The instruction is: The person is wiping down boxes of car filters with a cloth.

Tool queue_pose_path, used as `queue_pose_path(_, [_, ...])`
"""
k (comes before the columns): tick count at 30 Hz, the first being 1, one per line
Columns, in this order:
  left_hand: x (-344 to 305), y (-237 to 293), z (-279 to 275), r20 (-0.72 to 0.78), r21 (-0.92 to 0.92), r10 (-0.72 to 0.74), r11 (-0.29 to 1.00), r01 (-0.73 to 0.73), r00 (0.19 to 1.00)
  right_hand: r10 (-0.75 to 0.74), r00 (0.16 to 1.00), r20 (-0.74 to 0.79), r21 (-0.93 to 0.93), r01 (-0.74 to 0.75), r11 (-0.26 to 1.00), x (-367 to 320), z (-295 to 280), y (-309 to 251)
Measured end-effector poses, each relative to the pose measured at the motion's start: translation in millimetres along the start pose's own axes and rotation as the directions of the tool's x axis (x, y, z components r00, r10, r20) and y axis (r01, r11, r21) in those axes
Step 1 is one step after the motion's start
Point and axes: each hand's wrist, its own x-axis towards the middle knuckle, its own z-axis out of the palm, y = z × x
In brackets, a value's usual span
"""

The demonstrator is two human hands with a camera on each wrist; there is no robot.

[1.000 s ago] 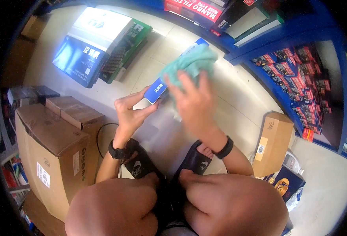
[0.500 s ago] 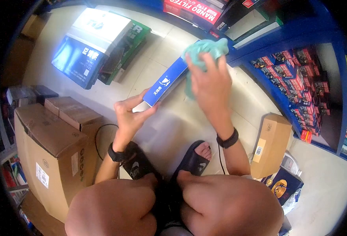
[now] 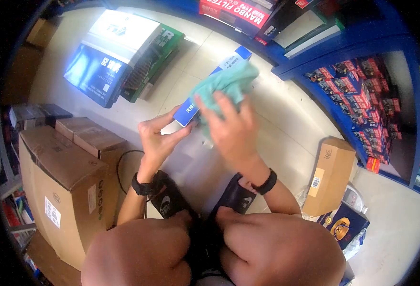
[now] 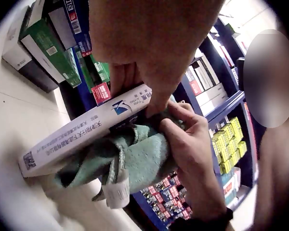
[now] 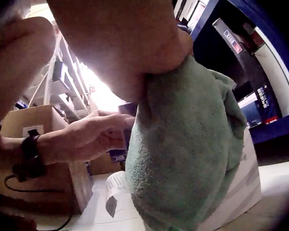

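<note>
A long blue and white box (image 3: pixel 191 107) (image 4: pixel 82 132) is held up over the floor by its near end, pinched in my left hand (image 3: pixel 160 133) (image 5: pixel 94 130). My right hand (image 3: pixel 224 126) (image 4: pixel 188 144) presses a green cloth (image 3: pixel 226 81) (image 4: pixel 135 159) (image 5: pixel 188 154) flat against the box's middle, fingers spread over the cloth. The cloth covers most of the box's upper face. A white label (image 4: pixel 116 190) (image 5: pixel 114 190) hangs from the cloth.
Cardboard cartons (image 3: pixel 71 167) stand on the left, a small carton (image 3: pixel 329 174) on the right. Large blue and green boxes (image 3: pixel 119 52) lie on the tiled floor ahead. Blue shelves (image 3: pixel 358 95) with small red packs line the right.
My right hand has drawn the cloth back along the box from its far end toward my left hand. The left hand holds still.
</note>
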Motion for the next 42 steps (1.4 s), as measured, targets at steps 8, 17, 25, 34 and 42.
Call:
queue_pose_path(8, [1, 6, 2, -0.009, 0.04, 0.015, 0.999, -0.014, 1.0, 0.21, 0.967, -0.143, -0.05, -0.219, 0.975, 40, 7, 76])
queue_pose_path(17, [10, -7, -8, -0.041, -0.27, -0.234, 0.939, 0.215, 0.971, 0.2, 0.965, -0.167, 0.103, -0.185, 0.977, 34, 22, 64])
queue_pose_path(25, [5, -29, -12, 0.138, -0.347, -0.329, 0.868, 0.357, 0.934, 0.084, 0.991, 0.1, 0.101, -0.094, 0.99, -5, 53, 11])
queue_pose_path(34, [7, -42, -19, 0.141, -0.344, -0.332, 0.867, 0.36, 0.933, -0.173, 0.981, 0.089, 0.252, 0.146, 0.957, -4, 50, -22])
queue_pose_path(42, [7, -42, -24, 0.148, -0.285, -0.326, 0.89, 0.356, 0.934, 0.01, 0.991, 0.135, 0.079, -0.021, 0.997, 29, 69, 33])
